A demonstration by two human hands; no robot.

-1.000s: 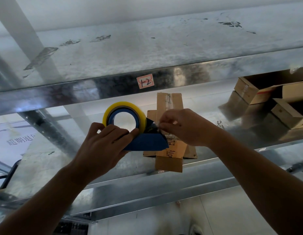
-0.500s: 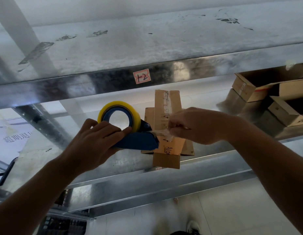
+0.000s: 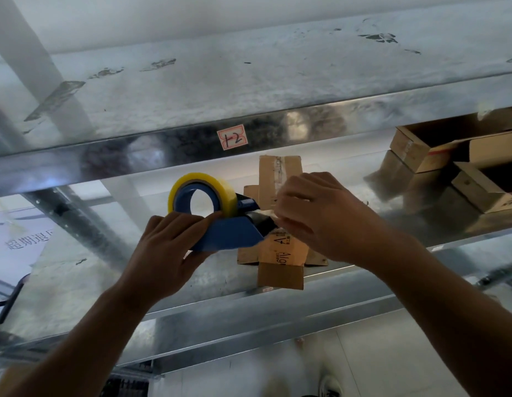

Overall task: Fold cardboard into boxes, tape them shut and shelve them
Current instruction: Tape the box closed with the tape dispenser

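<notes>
Head view: left hand (image 3: pixel 169 253) clamps the tape dispenser (image 3: pixel 229 236). Right hand (image 3: pixel 320 219) fingers are pinched at its cutter, apparently on the tape (image 3: pixel 203 181) end. Flat cardboard (image 3: pixel 280 262) lies on the shelf (image 3: pixel 192 282) just beyond both grips. Pull straight away from the left grip, taut, clear of the blade.

A flattened brown cardboard blank (image 3: pixel 280 253) lies on the metal shelf (image 3: pixel 66 282), one flap overhanging the front edge. Above it, the left hand (image 3: pixel 163 253) grips an upright blue tape dispenser with a yellowish roll (image 3: pixel 229 236).
</notes>
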